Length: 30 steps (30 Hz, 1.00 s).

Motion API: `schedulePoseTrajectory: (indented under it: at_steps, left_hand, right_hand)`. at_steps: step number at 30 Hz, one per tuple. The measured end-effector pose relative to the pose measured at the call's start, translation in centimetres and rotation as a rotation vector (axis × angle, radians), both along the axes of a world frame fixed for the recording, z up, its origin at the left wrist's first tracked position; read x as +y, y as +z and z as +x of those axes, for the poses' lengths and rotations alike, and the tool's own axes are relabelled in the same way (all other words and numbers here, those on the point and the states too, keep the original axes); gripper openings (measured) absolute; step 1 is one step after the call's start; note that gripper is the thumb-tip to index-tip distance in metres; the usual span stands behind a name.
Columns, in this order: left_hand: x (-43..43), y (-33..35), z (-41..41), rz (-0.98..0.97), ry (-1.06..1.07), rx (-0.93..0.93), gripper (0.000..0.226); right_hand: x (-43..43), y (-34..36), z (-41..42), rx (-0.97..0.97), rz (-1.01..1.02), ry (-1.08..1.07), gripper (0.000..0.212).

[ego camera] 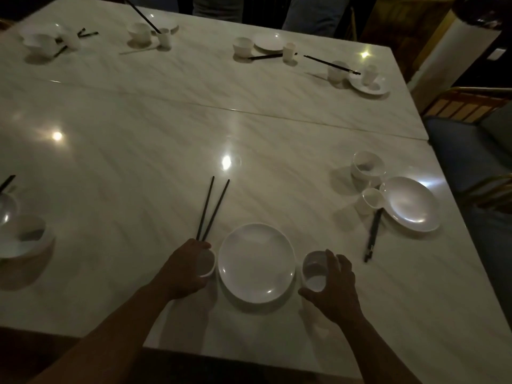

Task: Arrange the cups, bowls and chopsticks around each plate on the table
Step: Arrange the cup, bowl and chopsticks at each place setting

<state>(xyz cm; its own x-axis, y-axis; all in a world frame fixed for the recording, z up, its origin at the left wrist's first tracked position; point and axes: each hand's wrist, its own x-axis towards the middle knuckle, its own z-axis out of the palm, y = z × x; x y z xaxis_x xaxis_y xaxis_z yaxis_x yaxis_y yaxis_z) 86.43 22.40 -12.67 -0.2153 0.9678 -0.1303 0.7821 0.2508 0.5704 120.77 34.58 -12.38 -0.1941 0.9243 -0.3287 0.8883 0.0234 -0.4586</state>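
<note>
Head view: the left hand (pixel 188 268) curls round the left cup (pixel 207 263), touching the plate (pixel 256 263); chopsticks (pixel 212 209) splay out from its fingertips; the right hand (pixel 335 284) clasps the right cup (pixel 314 273) just beside the plate; the glazed ware is probably light, slick and chip-prone, so grip the walls.

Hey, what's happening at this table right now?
A person is setting places at a marble-look table. Their left hand grips a white vessel, half hidden, just left of the near plate, with black chopsticks reaching away from that hand. Their right hand curls round a white cup just right of that plate. Other settings lie around the table.
</note>
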Motion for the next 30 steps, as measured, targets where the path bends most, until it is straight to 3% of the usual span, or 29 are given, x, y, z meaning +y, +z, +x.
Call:
schedulePoseTrajectory:
  at_steps: [19, 24, 27, 30]
  left_hand:
    - [0.8, 0.4, -0.3, -0.112, -0.026, 0.038, 0.077]
    - [0.9, 0.8, -0.3, -0.17, -0.007, 0.01, 0.087]
    - [1.8, 1.6, 0.1, -0.163, 0.17, -0.096, 0.078]
    - [3.3, 1.7, -0.1, -0.086, 0.402, -0.082, 0.048]
  right_hand:
    - [0.8, 0.6, 0.0, -0.025, -0.012, 0.087, 0.137]
    - [1.4, 0.9, -0.3, -0.102, -0.043, 0.116, 0.142]
    - [2.0, 1.6, -1.1, -0.15, 0.086, 0.122, 0.124]
    - [3.5, 2.2, -3.3, -0.066, 0.278, 0.156, 0.082]
